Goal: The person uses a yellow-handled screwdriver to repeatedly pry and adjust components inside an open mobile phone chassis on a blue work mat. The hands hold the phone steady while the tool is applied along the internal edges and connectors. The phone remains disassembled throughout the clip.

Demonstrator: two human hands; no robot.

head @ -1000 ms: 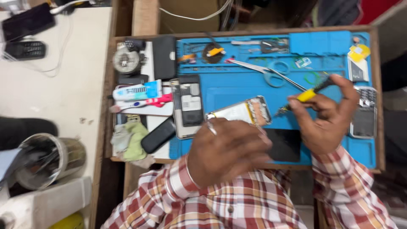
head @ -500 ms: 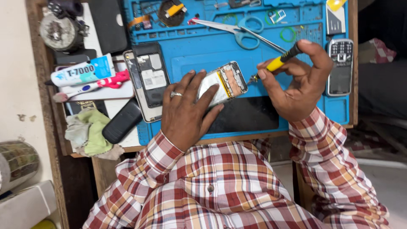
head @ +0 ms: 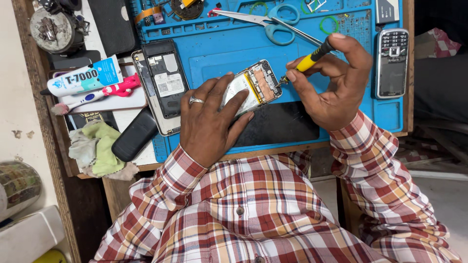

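Opened smartphone (head: 253, 86), a flat rectangle with its back off, lies tilted on the blue repair mat (head: 219, 53), showing a white battery face, a yellow strip and a coppery circuit board at its upper end. Nearest the wearer, the left hand (head: 210, 119), with a ring on one finger, lies flat on the phone's lower half, fingers spread and pressing it down. Just right of the phone, the right hand (head: 334, 83) is closed around a slim screwdriver (head: 308, 62) with a yellow and black grip, its metal tip touching the phone's upper right corner. Both sleeves are red, white and tan plaid cloth. A smooth black pad (head: 280, 124) lies on the mat directly below the phone, partly under both hands.

Left of the phone lies another handset (head: 163, 83), back open, and a glossy black phone (head: 135, 135). Further left are a crumpled green and grey cloth (head: 95, 148), a white glue tube (head: 85, 78) and a pink-and-white toothbrush (head: 100, 95). Right of the phone, a silver keypad phone (head: 391, 62) lies upright on the mat. Beyond the phone, steel scissors (head: 270, 24) with blue handles lie across the mat's moulded compartments.
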